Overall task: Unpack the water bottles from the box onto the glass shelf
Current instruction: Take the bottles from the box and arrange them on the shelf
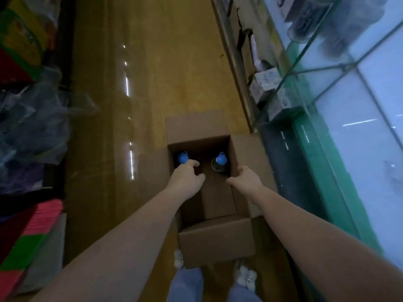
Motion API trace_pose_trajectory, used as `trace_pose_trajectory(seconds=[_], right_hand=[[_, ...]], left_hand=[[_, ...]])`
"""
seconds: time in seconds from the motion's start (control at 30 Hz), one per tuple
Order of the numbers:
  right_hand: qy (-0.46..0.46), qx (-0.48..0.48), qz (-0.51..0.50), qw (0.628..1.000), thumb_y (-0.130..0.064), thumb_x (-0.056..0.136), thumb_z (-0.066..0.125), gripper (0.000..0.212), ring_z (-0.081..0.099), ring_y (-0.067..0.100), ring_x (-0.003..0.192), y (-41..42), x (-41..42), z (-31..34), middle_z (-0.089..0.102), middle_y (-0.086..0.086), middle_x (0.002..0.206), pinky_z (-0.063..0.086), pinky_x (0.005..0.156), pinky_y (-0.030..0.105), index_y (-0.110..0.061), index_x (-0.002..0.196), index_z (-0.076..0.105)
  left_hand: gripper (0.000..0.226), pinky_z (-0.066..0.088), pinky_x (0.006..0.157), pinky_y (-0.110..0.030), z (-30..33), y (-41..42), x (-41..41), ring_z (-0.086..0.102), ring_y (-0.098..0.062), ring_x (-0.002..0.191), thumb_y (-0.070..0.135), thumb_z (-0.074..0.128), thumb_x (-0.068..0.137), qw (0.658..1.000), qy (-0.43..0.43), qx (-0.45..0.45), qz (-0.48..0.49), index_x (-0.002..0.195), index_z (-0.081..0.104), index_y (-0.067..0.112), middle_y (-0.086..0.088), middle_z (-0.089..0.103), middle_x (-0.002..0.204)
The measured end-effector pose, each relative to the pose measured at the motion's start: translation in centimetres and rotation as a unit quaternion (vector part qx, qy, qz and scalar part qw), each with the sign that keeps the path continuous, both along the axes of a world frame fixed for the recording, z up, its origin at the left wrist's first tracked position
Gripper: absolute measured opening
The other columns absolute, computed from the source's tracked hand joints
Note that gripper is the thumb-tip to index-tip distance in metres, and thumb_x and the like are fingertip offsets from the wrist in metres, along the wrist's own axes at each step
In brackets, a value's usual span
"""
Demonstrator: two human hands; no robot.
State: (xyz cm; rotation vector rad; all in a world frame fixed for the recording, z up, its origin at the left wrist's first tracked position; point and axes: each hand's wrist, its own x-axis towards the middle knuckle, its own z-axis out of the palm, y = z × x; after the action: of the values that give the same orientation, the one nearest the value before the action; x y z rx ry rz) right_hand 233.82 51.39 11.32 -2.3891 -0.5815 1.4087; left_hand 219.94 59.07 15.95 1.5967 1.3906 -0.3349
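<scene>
An open cardboard box (218, 238) stands on the floor in front of me, its flaps spread out. Two water bottles with blue caps stand upright at its far end: the left bottle (182, 157) in the far left corner, the right bottle (219, 163) in the far right corner. My left hand (187, 176) reaches into the box, fingers curled just under the left bottle's cap and touching it. My right hand (246, 177) hovers over the box's right wall, fingers apart, a short way from the right bottle. The glass shelf (340, 68) rises to my right.
Small boxed goods (265, 80) and jars sit on the glass shelving at the right. Plastic bags (32, 127) and colourful packages (24, 247) line the left side. A glossy wooden floor (152, 73) runs ahead between them. My feet stand behind the box.
</scene>
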Motion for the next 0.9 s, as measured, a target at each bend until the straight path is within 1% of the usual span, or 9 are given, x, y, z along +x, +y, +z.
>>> trace_pose_trajectory(seconds=[0.27, 0.3, 0.37, 0.43, 0.53, 0.6, 0.73, 0.8, 0.9], right_hand=[[0.051, -0.037, -0.074, 0.995, -0.019, 0.092, 0.059, 0.064, 0.043, 0.027, 0.13, 1.0, -0.3, -11.9, 0.04, 0.011, 0.146, 0.038, 0.102, 0.032, -0.012, 0.147, 0.027], [0.055, -0.039, -0.078, 0.995, -0.019, 0.092, 0.058, 0.064, 0.044, 0.027, 0.129, 1.2, -0.2, -13.9, 0.041, 0.011, 0.145, 0.039, 0.102, 0.032, -0.012, 0.148, 0.027], [0.057, -0.04, -0.08, 0.994, -0.019, 0.092, 0.059, 0.066, 0.048, 0.027, 0.125, 1.8, 0.2, -18.1, 0.044, 0.012, 0.142, 0.042, 0.099, 0.032, -0.012, 0.148, 0.025], [0.048, -0.035, -0.077, 0.995, -0.018, 0.091, 0.059, 0.067, 0.052, 0.026, 0.12, 2.4, 1.0, -22.3, 0.046, 0.013, 0.14, 0.045, 0.094, 0.03, -0.012, 0.148, 0.024], [0.027, -0.032, -0.07, 0.997, -0.017, 0.09, 0.06, 0.069, 0.052, 0.026, 0.12, 3.3, 2.1, -28.5, 0.047, 0.013, 0.139, 0.045, 0.093, 0.03, -0.011, 0.148, 0.023], [0.016, -0.027, -0.067, 0.997, -0.016, 0.089, 0.06, 0.071, 0.05, 0.028, 0.123, 4.1, 2.7, -32.3, 0.045, 0.014, 0.14, 0.045, 0.098, 0.032, -0.01, 0.148, 0.022], [-0.014, -0.017, -0.077, 0.997, -0.018, 0.089, 0.06, 0.074, 0.036, 0.03, 0.135, 6.1, 3.2, -38.6, 0.03, 0.014, 0.15, 0.035, 0.106, 0.036, -0.012, 0.149, 0.018], [-0.029, -0.009, -0.099, 0.995, -0.014, 0.089, 0.061, 0.078, 0.034, 0.03, 0.136, 7.0, 3.2, -40.9, 0.026, 0.014, 0.151, 0.032, 0.107, 0.035, -0.013, 0.15, 0.012], [-0.061, 0.015, -0.137, 0.989, -0.01, 0.088, 0.061, 0.083, 0.034, 0.03, 0.135, 7.7, 2.9, -43.3, 0.025, 0.015, 0.15, 0.029, 0.109, 0.035, -0.014, 0.151, 0.008]], left_hand=[[0.048, 0.031, 0.059, -0.01, -9.5, 2.6, 1.5, 0.037, 0.001, 0.063, 0.023, 0.048, 0.097, 0.999, -0.007, -0.023, -0.024, 0.142, 0.034, 0.019, 0.016, 0.038, 0.076], [0.048, 0.032, 0.059, -0.011, -11.4, 2.8, 1.9, 0.037, 0.001, 0.063, 0.024, 0.049, 0.097, 0.999, -0.008, -0.02, -0.027, 0.142, 0.035, 0.019, 0.014, 0.043, 0.08], [0.048, 0.038, 0.063, -0.018, -15.4, 2.9, 3.0, 0.038, 0.0, 0.064, 0.024, 0.05, 0.096, 0.999, -0.008, -0.014, -0.032, 0.142, 0.035, 0.02, 0.005, 0.054, 0.105], [0.048, 0.04, 0.074, -0.022, -19.5, 3.2, 4.1, 0.041, -0.002, 0.068, 0.024, 0.05, 0.096, 0.999, -0.005, -0.009, -0.035, 0.142, 0.035, 0.021, -0.003, 0.049, 0.128], [0.049, 0.038, 0.077, -0.022, -25.5, 3.8, 5.7, 0.042, -0.001, 0.072, 0.023, 0.052, 0.095, 1.0, -0.006, 0.0, -0.03, 0.141, 0.035, 0.024, -0.003, 0.044, 0.136], [0.05, 0.037, 0.079, -0.022, -29.2, 4.3, 6.4, 0.046, -0.002, 0.086, 0.022, 0.053, 0.094, 1.0, -0.006, 0.014, -0.021, 0.141, 0.036, 0.025, -0.001, 0.043, 0.138], [0.05, 0.04, 0.088, -0.027, -34.9, 5.4, 7.5, 0.047, -0.018, 0.121, 0.023, 0.054, 0.094, 0.999, -0.01, 0.025, -0.018, 0.14, 0.036, 0.024, -0.003, 0.043, 0.138], [0.05, 0.04, 0.094, -0.029, -36.9, 6.1, 7.9, 0.045, -0.021, 0.125, 0.024, 0.054, 0.094, 0.999, -0.014, 0.033, -0.026, 0.141, 0.036, 0.023, -0.004, 0.043, 0.139], [0.051, 0.039, 0.091, -0.027, -39.2, 6.8, 8.3, 0.045, -0.021, 0.125, 0.024, 0.054, 0.093, 0.999, -0.017, 0.04, -0.023, 0.141, 0.036, 0.023, -0.004, 0.044, 0.139]])
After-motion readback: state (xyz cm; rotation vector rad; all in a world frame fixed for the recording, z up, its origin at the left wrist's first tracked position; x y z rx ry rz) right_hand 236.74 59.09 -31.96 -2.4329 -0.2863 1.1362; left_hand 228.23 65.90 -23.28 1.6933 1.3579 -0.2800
